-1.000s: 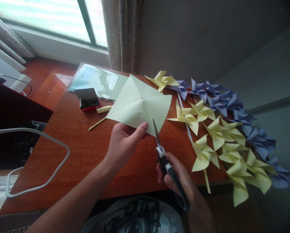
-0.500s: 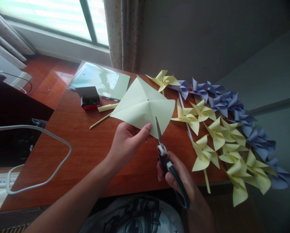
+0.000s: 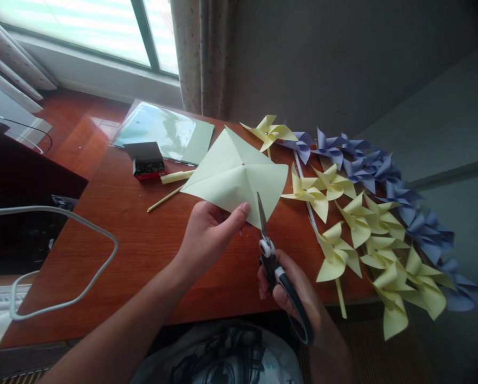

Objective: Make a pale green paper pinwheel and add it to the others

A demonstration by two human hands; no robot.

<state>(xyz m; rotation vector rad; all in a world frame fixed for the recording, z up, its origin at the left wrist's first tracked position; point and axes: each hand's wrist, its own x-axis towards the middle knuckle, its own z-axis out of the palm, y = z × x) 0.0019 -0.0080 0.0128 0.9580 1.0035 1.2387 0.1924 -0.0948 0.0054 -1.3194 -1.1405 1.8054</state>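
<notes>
Your left hand [image 3: 209, 232] pinched the pale green paper square [image 3: 237, 176] by its near corner, above the desk [image 3: 135, 245]; your right hand [image 3: 293, 296] gripped the scissors [image 3: 269, 250], blades pointing away along the diagonal crease.

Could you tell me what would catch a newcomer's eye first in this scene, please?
First, the creased pale green paper square at centre, pinched by the left hand while scissors in the right hand cut into its near corner. Next, the yellow pinwheels and purple pinwheels along the desk's right side.
</notes>
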